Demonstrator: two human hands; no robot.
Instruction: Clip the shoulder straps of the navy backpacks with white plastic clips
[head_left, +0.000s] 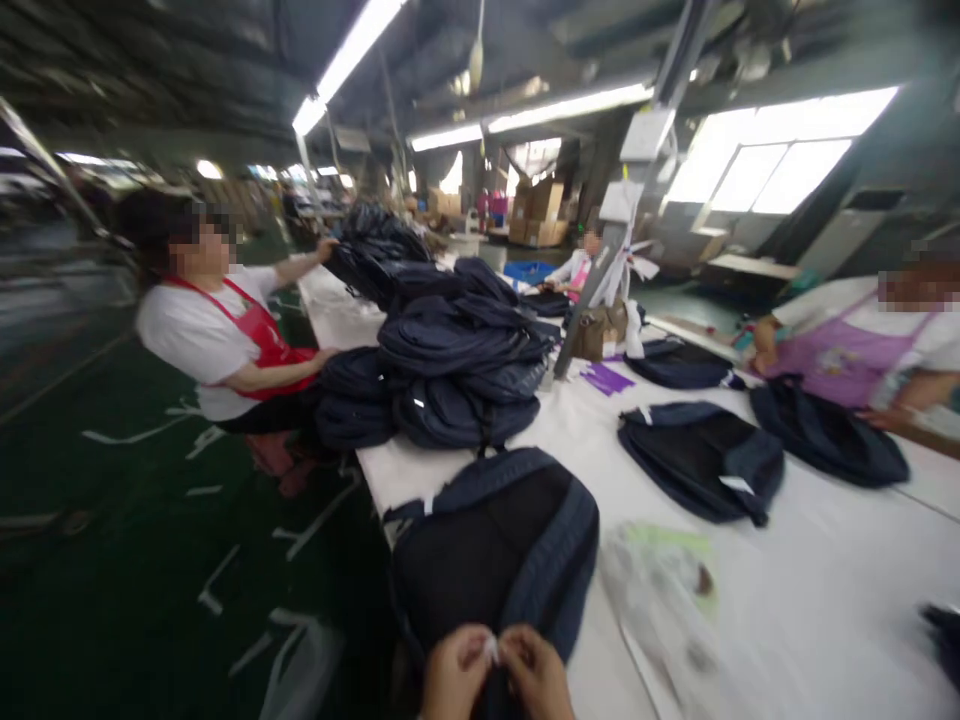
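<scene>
A dark navy backpack (480, 540) lies on the white table in front of me, its padded straps facing up. Over its near end my left hand (456, 668) and my right hand (534, 668) meet, fingers pinched together. Between the fingertips shows a small white piece (491, 648), perhaps a tag or strip; its kind is too small and blurred to make out. Both hands appear closed on it. The backpack's lower end is partly hidden behind my hands.
Stacked navy backpacks (465, 350) stand ahead, beside a person in a red apron (259, 325). More backpacks (701, 455) lie to the right, near a person in a purple apron (847, 350). A metal post (592, 290) rises from the table (825, 600). A clear plastic bag (660, 590) lies close by.
</scene>
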